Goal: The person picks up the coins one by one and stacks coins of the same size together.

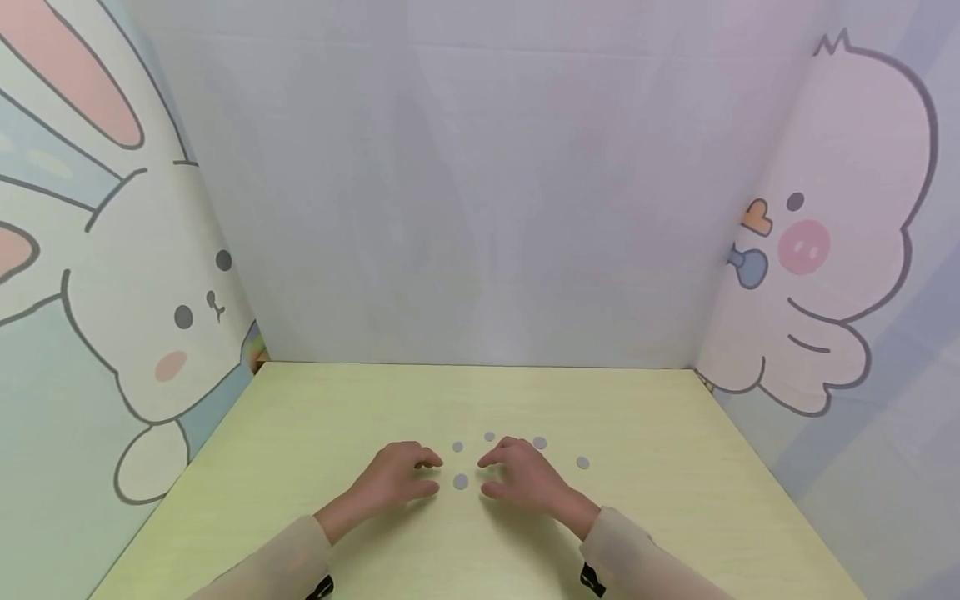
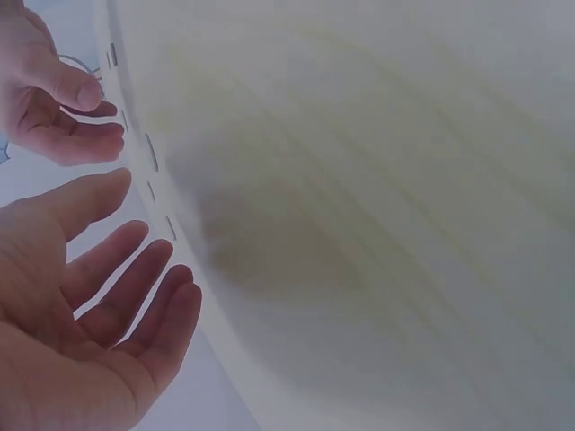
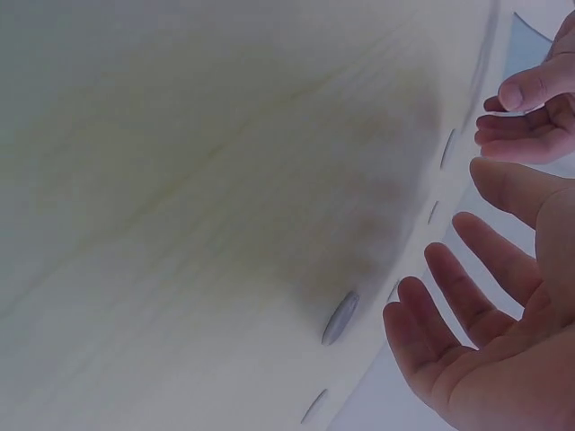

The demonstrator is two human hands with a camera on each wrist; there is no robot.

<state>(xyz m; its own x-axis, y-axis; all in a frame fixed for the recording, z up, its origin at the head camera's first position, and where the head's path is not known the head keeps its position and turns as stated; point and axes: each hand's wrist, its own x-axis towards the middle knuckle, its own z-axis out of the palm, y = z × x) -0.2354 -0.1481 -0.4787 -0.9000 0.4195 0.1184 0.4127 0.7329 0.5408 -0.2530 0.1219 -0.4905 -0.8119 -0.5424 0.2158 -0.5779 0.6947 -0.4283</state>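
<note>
Several silver-grey coins lie flat and spread out on the table. One larger coin (image 1: 461, 481) sits between my two hands, and a smaller coin (image 1: 457, 447) is just beyond it. Left of these is my left hand (image 1: 397, 477), held over the tabletop with relaxed, slightly bent fingers and nothing in its grasp. Opposite it, my right hand (image 1: 525, 477) hovers palm inward, its fingers loosely bent and holding nothing. Past its knuckles lie a coin (image 1: 490, 436) and another coin (image 1: 540, 442). Farther right is one more coin (image 1: 582, 462). The right wrist view shows a coin (image 3: 340, 317) near my right fingertips.
The pale yellow wooden table (image 1: 360, 400) reaches back to a plain light curtain (image 1: 480, 208). On the left hangs a cloth panel with a cartoon rabbit (image 1: 150, 333), on the right one with a cartoon pink-cheeked figure (image 1: 840, 167). Both sleeves carry black straps near the wrists.
</note>
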